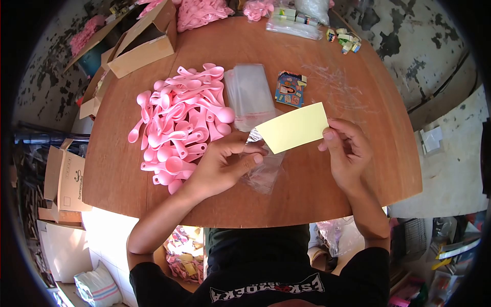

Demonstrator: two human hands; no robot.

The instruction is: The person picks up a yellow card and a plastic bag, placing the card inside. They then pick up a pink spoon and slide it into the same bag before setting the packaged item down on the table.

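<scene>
My right hand [348, 151] pinches the right end of a pale yellow card [294, 128] between thumb and fingers. The card's left end meets the mouth of a clear plastic bag [266, 171], which my left hand [227, 161] grips with its fingers curled. Left of the hands lies a heap of pink plastic spoons [179, 117]. Behind the card rests a stack of flat clear bags [250, 94]. To its right sits a small pile of blue printed cards [290, 89].
An open cardboard box [140, 53] stands at the back left, beside a large bag of pink spoons [204, 13]. Wrapped packs [294, 23] and small card bundles [348, 41] lie at the back right. A box of filled packets [184, 253] sits below the table's front edge.
</scene>
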